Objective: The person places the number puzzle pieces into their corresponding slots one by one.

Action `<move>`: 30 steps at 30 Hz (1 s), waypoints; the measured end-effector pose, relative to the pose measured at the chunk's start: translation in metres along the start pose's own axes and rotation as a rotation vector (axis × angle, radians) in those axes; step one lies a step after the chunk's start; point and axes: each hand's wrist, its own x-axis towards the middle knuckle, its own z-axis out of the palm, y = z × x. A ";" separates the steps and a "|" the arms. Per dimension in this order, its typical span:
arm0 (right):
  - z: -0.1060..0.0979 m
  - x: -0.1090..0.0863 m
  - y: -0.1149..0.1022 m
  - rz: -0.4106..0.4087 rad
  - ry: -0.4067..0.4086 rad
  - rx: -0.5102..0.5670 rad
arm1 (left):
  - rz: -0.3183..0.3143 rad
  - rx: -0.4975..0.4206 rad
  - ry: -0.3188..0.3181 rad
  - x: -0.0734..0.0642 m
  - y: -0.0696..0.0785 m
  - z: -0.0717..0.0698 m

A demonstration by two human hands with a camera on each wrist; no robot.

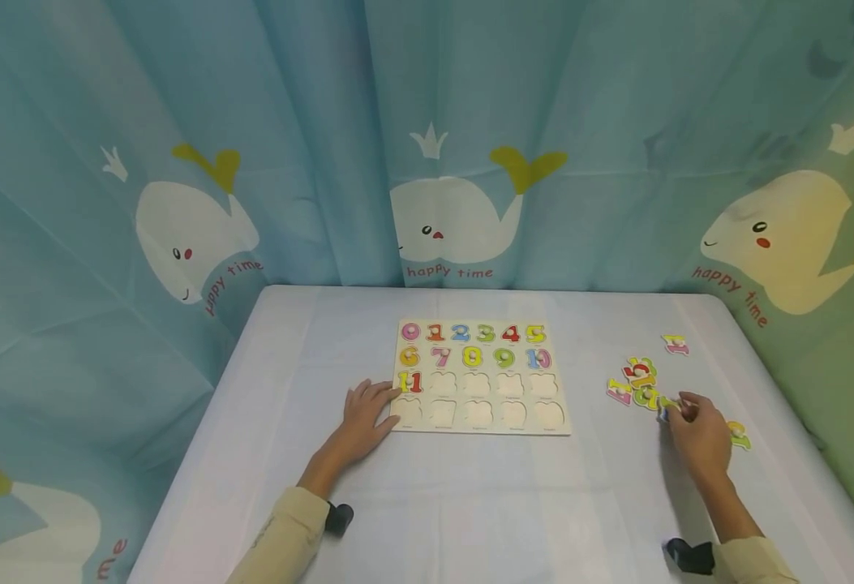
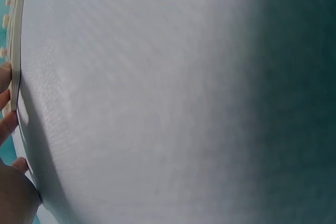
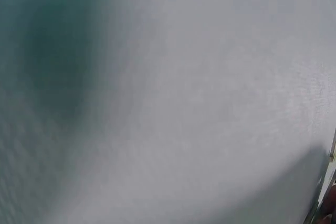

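Observation:
A pale wooden number puzzle board [image 1: 481,426] lies flat on the table in the head view. Colourful number pieces from 0 to 11 fill its upper slots, and the lower slots are bare recesses. My left hand [image 1: 364,418] rests at the board's left edge, fingers extended, fingertips on its border near the 11. On the right my right hand [image 1: 702,436] bends over loose pieces, thumb and fingers pinching a number puzzle piece [image 1: 664,411] with blue on it. That piece is partly hidden by the fingers. In the right wrist view only a sliver of the fingers shows.
Beside the right hand lies a cluster of loose number pieces [image 1: 640,371]. A pink-and-yellow piece [image 1: 675,345] sits farther back, and a green-and-yellow piece [image 1: 739,435] lies right of the hand. A whale-print curtain [image 1: 339,203] hangs behind the white table [image 1: 485,519].

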 end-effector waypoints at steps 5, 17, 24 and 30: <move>0.000 -0.001 -0.004 -0.041 -0.021 0.017 | -0.002 -0.003 0.001 0.000 -0.001 0.000; 0.009 -0.006 -0.018 -0.196 -0.013 0.082 | 0.001 0.000 0.007 0.000 0.002 0.000; 0.014 -0.005 -0.026 -0.271 0.029 0.136 | 0.003 -0.004 -0.008 -0.001 0.003 -0.002; 0.022 -0.003 -0.034 -0.350 0.007 0.173 | -0.001 0.003 -0.005 0.000 0.002 -0.001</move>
